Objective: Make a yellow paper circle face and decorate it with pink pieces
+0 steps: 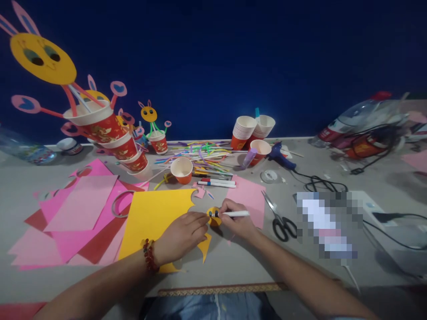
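My right hand (238, 220) grips a white marker pen (237, 214), its dark tip on a small yellow paper circle (213, 221). Two dark eye shapes show on the circle, partly covered by the fingers. From the left, the bent fingers of my left hand (182, 233) hold the circle's edge; its thumb is hard to make out. Under that hand lies a large yellow sheet (156, 213) with a scalloped cut edge. A yellow offcut (204, 249) rests just below the fingers. Beyond the circle are small pink and blue paper pieces (209, 194).
Scissors (280, 220) and a pink sheet (253, 200) lie to the right, near a glue gun (280, 155). Several pipe cleaners (203, 151), more markers (216, 182) and a paper cup (182, 171) sit behind. Stacked red cups with bunny-faced figures (100, 120) lean at left beside pink sheets (83, 200).
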### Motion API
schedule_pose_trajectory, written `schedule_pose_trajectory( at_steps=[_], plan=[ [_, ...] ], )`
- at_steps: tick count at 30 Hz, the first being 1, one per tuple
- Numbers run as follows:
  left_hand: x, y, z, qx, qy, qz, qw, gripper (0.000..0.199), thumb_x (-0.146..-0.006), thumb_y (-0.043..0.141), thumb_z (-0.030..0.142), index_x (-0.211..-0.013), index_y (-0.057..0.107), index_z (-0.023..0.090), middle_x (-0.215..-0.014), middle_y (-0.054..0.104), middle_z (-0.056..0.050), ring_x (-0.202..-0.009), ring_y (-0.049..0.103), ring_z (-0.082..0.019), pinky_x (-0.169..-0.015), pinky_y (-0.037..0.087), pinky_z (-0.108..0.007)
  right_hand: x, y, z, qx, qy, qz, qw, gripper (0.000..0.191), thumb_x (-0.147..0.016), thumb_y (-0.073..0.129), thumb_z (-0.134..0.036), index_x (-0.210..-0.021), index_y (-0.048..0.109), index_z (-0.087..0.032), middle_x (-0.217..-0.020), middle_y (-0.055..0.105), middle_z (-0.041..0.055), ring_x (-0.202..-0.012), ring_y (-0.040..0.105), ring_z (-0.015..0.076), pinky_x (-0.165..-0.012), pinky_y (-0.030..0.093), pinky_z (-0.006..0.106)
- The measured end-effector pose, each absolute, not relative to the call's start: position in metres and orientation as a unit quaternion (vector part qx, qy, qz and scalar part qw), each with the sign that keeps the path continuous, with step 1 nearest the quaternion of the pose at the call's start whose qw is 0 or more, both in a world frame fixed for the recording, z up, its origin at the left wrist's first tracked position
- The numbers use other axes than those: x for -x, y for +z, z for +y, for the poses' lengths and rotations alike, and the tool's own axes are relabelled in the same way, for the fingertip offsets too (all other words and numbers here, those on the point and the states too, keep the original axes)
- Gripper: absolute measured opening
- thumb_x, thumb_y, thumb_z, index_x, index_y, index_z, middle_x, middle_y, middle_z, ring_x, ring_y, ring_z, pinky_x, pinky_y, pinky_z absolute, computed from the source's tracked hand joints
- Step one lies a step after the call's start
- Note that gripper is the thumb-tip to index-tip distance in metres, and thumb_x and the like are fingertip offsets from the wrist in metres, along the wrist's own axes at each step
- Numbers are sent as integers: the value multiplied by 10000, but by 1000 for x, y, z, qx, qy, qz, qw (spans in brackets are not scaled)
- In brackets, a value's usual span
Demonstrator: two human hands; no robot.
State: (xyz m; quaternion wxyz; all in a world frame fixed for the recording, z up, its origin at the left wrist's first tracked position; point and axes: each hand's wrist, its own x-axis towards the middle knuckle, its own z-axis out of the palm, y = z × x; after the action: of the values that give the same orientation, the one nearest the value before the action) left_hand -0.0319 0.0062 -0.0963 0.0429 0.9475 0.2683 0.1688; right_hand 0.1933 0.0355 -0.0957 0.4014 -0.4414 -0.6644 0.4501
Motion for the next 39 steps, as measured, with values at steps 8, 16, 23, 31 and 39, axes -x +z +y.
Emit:
schedule_pose_trajectory(
  at_steps=[8, 16, 23, 31, 39],
  plan=[
    [32, -96, 5, -945, 175, 273, 41, 194, -937, 587, 238, -1099, 602, 133, -1247, 654, -131, -1197, 588, -259, -1002, 514, -427, -193, -95, 36, 441, 449, -668, 396, 108, -747, 567, -219, -659, 503, -213, -579, 530, -31, -532, 454, 128, -517, 346, 245],
    [31, -95, 5, -946, 173, 272, 44, 197, -942, 580, 245, -1102, 602, 133, -1247, 656, -135, -1202, 586, -255, -999, 518, -423, -193, -94, 36, 441, 446, -671, 395, 129, -753, 578, -232, -650, 502, -212, -577, 538, -28, -529, 458, 127, -515, 352, 244],
    [31, -94, 6, -946, 169, 273, 43, 202, -944, 573, 247, -1093, 611, 116, -1242, 660, -139, -1179, 599, -267, -993, 523, -428, -194, -96, 36, 442, 449, -674, 387, 121, -752, 587, -215, -660, 508, -212, -577, 539, -32, -534, 457, 126, -517, 357, 240],
    [32, -96, 6, -946, 160, 275, 52, 202, -946, 569, 242, -1108, 606, 126, -1264, 646, -135, -1212, 579, -258, -1015, 505, -421, -194, -97, 35, 444, 449, -672, 388, 121, -746, 584, -206, -653, 509, -217, -582, 543, -35, -535, 462, 127, -522, 357, 243],
    [32, -96, 5, -945, 164, 278, 52, 204, -948, 566, 248, -1110, 607, 130, -1266, 648, -133, -1216, 581, -262, -1011, 511, -426, -193, -94, 36, 451, 452, -668, 383, 114, -744, 579, -212, -656, 506, -212, -584, 551, -32, -537, 467, 125, -517, 363, 235]
  ],
)
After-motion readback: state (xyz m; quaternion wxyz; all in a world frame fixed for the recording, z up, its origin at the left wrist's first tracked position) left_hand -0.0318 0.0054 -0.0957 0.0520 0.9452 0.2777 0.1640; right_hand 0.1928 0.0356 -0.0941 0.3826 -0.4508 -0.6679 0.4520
